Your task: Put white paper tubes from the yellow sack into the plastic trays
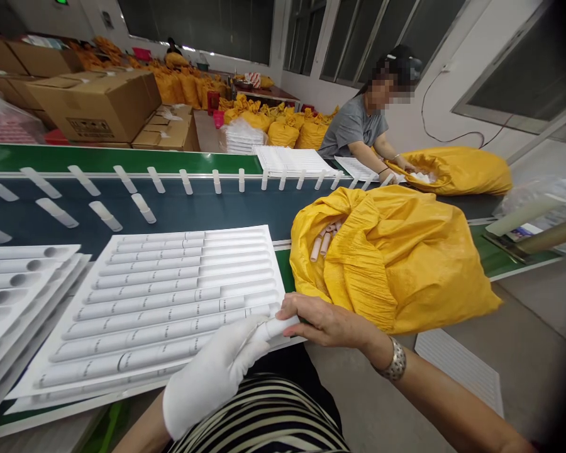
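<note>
My left hand (214, 371), in a white glove, is closed on a short white tube (277, 327) at the front right corner of a white grooved tray (277, 267). Bare and wearing a silver bracelet, my right hand (314, 321) pinches the right end of the same tube. Rows of white printed tubes (146, 274) lie in the tray's grooves, with the right parts of several grooves bare. Just beyond my right hand sits an open yellow sack (396, 264) with pinkish-white tubes (321, 244) in its mouth.
Loose white tubes (106, 215) lie spaced along a dark belt (245, 211) behind the tray. More trays (23, 277) are stacked left. Across the belt, a person (358, 126) reaches toward another yellow sack (471, 168). Cardboard boxes (99, 104) stand back left.
</note>
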### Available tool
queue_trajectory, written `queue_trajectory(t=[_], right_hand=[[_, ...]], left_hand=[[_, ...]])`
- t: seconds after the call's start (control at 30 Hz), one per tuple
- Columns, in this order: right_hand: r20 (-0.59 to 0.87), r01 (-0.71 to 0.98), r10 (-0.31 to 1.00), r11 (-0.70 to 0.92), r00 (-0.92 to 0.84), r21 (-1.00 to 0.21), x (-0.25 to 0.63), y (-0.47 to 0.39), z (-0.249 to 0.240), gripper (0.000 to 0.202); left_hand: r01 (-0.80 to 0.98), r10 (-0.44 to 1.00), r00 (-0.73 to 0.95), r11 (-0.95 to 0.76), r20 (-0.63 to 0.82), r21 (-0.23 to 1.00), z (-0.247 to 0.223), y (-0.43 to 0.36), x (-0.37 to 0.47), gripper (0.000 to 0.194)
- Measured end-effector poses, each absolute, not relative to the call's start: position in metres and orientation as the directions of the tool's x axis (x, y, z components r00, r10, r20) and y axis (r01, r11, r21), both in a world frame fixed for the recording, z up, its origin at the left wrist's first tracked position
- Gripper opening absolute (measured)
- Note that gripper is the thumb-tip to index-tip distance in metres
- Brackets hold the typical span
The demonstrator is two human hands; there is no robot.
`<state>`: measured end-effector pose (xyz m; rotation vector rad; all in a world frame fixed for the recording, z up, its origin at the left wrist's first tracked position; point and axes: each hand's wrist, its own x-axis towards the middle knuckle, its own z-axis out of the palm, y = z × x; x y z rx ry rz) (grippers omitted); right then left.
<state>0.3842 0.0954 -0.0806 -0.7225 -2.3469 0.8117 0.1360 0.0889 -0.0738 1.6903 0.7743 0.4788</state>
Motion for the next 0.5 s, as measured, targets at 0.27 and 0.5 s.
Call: queue_trajectory(t=[0.27,0.5], right_hand=[[0.151,0.441,0.702,0.584,-0.696,-0.682,0.396,0.129,-0.055,0.043],[0.213,0.865,0.930,0.359,-0.300,-0.351,0.479,0.187,-0.072,0.018]], left_hand=[[0.429,0.715,0.698,-0.451,0.030,0.783,-0.056,0.140,0.146,0.033],[0.692,0.972,0.172,-0.235,0.160,0.683,-0.052,0.308,0.091,0.034]])
